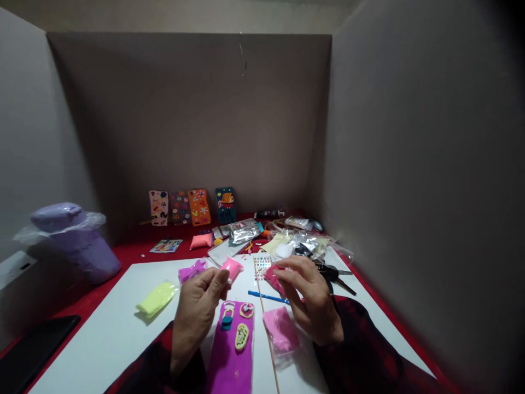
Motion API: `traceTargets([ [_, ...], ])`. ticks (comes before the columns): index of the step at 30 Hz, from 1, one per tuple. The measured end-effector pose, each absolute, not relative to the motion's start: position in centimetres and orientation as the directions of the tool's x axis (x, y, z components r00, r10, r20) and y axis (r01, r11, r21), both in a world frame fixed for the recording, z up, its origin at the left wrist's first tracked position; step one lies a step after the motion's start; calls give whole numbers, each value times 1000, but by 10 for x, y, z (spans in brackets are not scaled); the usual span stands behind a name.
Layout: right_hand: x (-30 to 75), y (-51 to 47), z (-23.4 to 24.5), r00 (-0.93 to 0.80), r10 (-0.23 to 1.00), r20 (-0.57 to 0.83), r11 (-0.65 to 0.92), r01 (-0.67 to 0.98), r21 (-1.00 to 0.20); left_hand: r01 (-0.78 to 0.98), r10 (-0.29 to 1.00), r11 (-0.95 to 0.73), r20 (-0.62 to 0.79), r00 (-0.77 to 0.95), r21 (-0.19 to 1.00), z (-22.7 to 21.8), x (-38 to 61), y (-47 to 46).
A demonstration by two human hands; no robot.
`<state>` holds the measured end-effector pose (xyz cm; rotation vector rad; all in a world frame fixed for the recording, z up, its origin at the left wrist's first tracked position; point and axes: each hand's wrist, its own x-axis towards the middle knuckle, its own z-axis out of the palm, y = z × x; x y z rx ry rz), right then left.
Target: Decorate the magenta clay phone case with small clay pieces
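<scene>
Your left hand [199,303] pinches the hot-pink packet [233,267], likely to steady it; your right hand [310,298] curls half-open, contents unclear.

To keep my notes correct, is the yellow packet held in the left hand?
No, the yellow packet lies on the white surface, and the left hand holds a pink packet.

Packet [281,327] right of slab [230,364]

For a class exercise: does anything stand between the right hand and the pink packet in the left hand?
Nothing visible blocks the right hand from the held pink packet; the sticker sheet lies lower, on the white board.
</scene>
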<state>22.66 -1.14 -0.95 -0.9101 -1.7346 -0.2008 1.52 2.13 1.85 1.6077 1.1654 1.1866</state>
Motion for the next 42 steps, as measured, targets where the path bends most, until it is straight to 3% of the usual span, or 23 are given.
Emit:
traceTargets([
  [4, 225, -12, -9, -98, 481, 871, 680, 668, -301, 215, 968, -234, 206, 143, 948, 14, 12, 25],
  [9, 223, -14, -11, -133, 482, 866, 709, 640, -296, 75, 965, -96, 74, 251, 993, 9, 19, 21],
  [14, 222, -15, -13, -185, 474, 861, 745, 605, -280, 2, 938, -57, 53, 343, 998, 5, 25, 14],
  [24, 217, -21, -9, -236, 475, 848, 786, 547, -288, 61, 938, -93, 67, 339, 994, 9, 31, 6],
  [32, 206, -32, -7, -290, 494, 819, 798, 525, -295, 89, 899, -13, -27, 437, 996, 6, 37, -4],
  [38, 199, -35, -13, -260, 506, 823, 810, 471, -349, 207, 890, -185, 74, 451, 961, 5, 38, -13],
  [42, 198, -36, -11, -213, 508, 835, 797, 485, -361, 207, 908, -179, 80, 411, 962, 8, 34, -12],
])
